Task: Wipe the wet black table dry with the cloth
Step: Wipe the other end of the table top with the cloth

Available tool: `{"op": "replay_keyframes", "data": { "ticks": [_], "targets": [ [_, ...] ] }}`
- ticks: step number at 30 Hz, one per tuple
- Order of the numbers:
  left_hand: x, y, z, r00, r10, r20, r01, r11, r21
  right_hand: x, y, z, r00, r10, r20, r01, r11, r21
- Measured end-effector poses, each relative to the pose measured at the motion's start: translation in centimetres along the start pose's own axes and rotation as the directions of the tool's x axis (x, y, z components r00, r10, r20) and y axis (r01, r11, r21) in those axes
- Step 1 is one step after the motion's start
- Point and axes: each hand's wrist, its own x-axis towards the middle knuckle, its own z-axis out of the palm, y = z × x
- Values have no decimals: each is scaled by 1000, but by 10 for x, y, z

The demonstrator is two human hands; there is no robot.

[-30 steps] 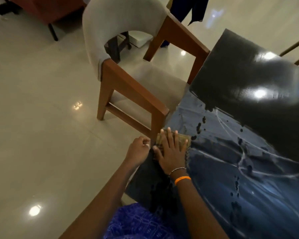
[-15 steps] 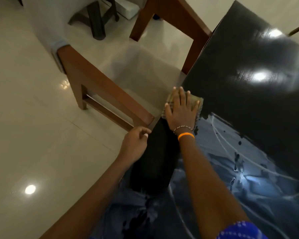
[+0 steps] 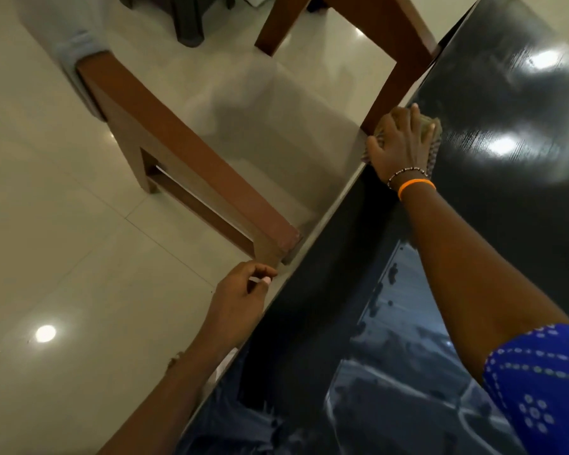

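Black table [image 3: 493, 103] under flat right hand [image 3: 399, 142] pressing cloth [image 3: 432, 139]; left hand [image 3: 240, 300] loosely curled, empty.

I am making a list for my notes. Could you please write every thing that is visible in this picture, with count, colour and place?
table: one, black, right side, wet film near the camera
cloth: one, tan, at the table's left edge, under the right hand
chair: one, brown wood with pale seat, left of the table
floor: pale glossy tiles, left side
bracelets: two, orange and beaded, right wrist
sleeve: blue patterned, lower right
right hand: pressing the cloth
left hand: loosely curled beside the table edge, holding nothing
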Motion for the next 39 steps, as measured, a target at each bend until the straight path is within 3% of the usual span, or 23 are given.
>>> {"op": "replay_keyframes", "data": {
  "ticks": [6, 12, 18, 20, 23, 25, 29, 35, 37, 39],
  "targets": [
    [-7, -5, -20, 999, -30, -27, 30, 1000, 2, -67, -27, -7, 944, -312, 110, 305, 949, 78],
    [-15, -9, -34, 998, -64, -19, 64, 997, -37, -184, -78, -3, 894, -434, 115, 407, 891, 202],
    [-23, -18, -36, 998, -61, 12, 61, 998, -14, -220, -91, 1, 734, -672, 98, 653, 739, 169],
    [-26, -21, -38, 998, -58, 31, 59, 998, -19, -199, -79, 5, 760, -649, 46, 640, 759, 123],
    [-30, -30, -45, 996, -80, 51, 80, 997, -3, -167, -62, 5, 907, -421, 2, 420, 905, 63],
    [-34, -37, -49, 991, -109, 83, 108, 994, 20, -159, -62, 3, 943, -331, 32, 329, 943, 45],
    [-47, -45, -56, 978, -160, 134, 156, 987, 42, -201, -93, 1, 956, -281, 87, 274, 958, 84],
    [-63, -45, -59, 981, -133, 144, 131, 991, 24, -344, -167, 7, 917, -382, 116, 361, 918, 163],
    [-69, -43, -57, 992, -92, 90, 90, 996, 27, -354, -174, 10, 926, -355, 124, 337, 930, 145],
    [-76, -42, -54, 997, 36, -66, -29, 994, 104, -341, -176, 12, 946, -307, 106, 293, 947, 130]
  ]
}}
